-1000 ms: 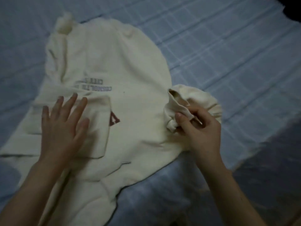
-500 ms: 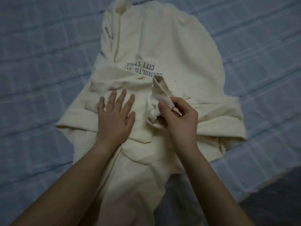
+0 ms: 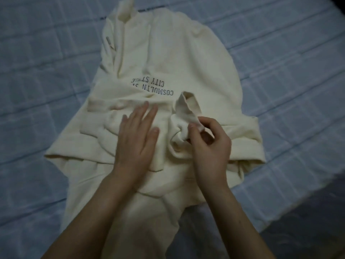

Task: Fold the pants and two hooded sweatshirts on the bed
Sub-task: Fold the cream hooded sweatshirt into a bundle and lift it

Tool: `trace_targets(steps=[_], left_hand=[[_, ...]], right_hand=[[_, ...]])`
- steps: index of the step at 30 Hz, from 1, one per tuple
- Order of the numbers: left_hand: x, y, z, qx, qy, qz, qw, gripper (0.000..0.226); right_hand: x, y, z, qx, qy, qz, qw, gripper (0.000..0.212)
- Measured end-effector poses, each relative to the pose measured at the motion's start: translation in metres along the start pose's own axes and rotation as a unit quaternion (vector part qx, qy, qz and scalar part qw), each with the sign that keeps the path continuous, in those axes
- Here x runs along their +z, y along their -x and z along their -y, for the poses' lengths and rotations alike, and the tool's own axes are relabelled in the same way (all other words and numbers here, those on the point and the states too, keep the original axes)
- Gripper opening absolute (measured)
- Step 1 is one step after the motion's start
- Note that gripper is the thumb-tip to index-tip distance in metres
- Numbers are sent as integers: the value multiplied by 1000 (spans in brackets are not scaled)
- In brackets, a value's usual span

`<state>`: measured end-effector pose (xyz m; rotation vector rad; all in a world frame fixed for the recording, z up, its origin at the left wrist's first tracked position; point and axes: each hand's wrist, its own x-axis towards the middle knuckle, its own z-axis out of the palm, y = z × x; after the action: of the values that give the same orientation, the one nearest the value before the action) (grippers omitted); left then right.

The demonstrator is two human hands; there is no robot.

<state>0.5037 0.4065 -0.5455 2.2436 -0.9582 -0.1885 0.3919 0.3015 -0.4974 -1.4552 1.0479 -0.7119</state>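
Currently hoodie (image 3: 179,58) lies spread on bed (image 3: 41,75), sleeves folded across. Left hand (image 3: 137,135) flat, fingers straight, pressing the fabric. Right hand (image 3: 209,144) pinches cuff (image 3: 187,107), raised.

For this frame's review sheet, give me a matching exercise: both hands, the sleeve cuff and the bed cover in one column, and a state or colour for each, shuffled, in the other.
Column one:
1. left hand
2. right hand
3. sleeve cuff
4. bed cover

Column two:
a. blue with pale checks
b. held up off the cream sweatshirt
c. flat on the folded cloth, fingers straight
d. fingers curled, pinching cloth

Pairs: 1-c; 2-d; 3-b; 4-a.
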Motion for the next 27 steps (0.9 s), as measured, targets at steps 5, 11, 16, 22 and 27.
trace_targets(steps=[5, 11, 16, 22, 27], left_hand=[[51, -16, -89, 124, 61, 117, 983, 54], [126, -13, -111, 209, -155, 209, 943, 55], [107, -14, -98, 123, 79, 122, 982, 49], [98, -11, -86, -176, 164, 96, 966, 58], [83, -13, -94, -103, 272, 61, 955, 53]], right_hand=[[-68, -12, 1, -49, 60, -148, 986, 9], [-132, -43, -35, -130, 300, -144, 934, 38], [-128, -70, -79, -91, 387, 79, 914, 46], [-134, -72, -107, -119, 360, 77, 922, 53], [-133, -66, -89, -122, 278, 76, 950, 45]])
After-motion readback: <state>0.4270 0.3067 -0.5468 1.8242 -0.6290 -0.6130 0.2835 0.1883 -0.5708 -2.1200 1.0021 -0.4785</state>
